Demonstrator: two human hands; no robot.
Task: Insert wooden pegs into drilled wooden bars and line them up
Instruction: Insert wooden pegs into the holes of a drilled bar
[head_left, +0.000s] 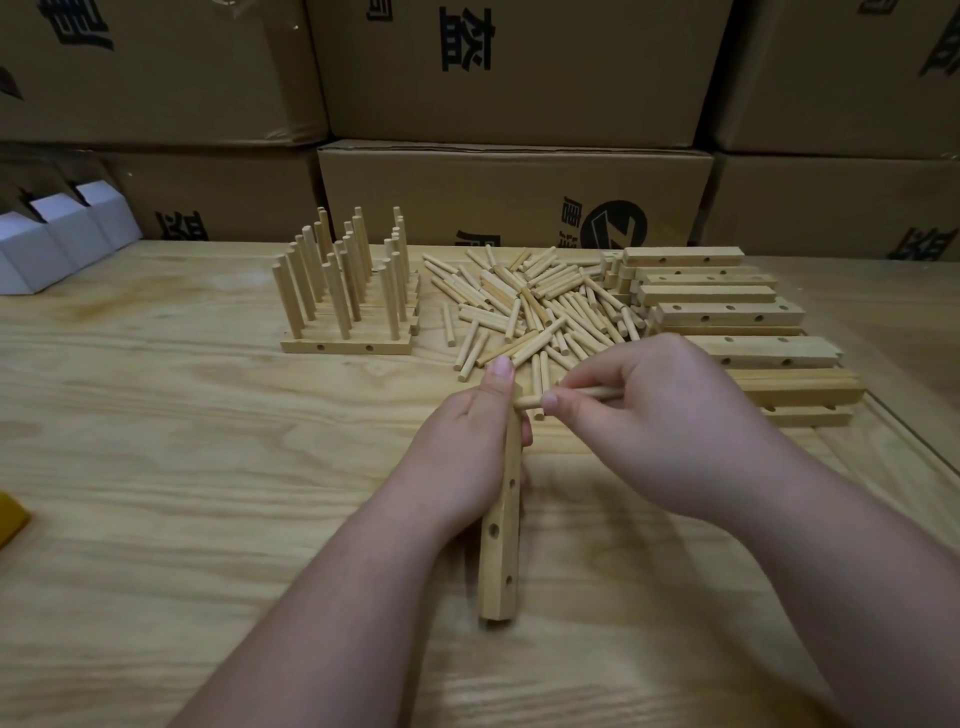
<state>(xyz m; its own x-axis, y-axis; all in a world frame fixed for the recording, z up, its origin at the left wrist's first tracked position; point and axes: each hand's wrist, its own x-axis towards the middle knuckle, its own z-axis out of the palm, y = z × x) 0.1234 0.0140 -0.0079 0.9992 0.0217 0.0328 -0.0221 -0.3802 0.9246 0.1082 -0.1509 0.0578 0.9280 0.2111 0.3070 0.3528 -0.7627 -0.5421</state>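
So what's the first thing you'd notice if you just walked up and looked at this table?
Probably the two hands in the middle: the left hand grips a drilled wooden bar, and the right hand pinches a peg at the bar's far end. Behind them lies a big messy pile of loose pegs, with finished bars with upright pegs to its left and a stack of empty bars to its right.

The left hand (470, 441) hides the wooden bar's (501, 551) upper part; a yellow object (10, 519) is cut off at the left edge.
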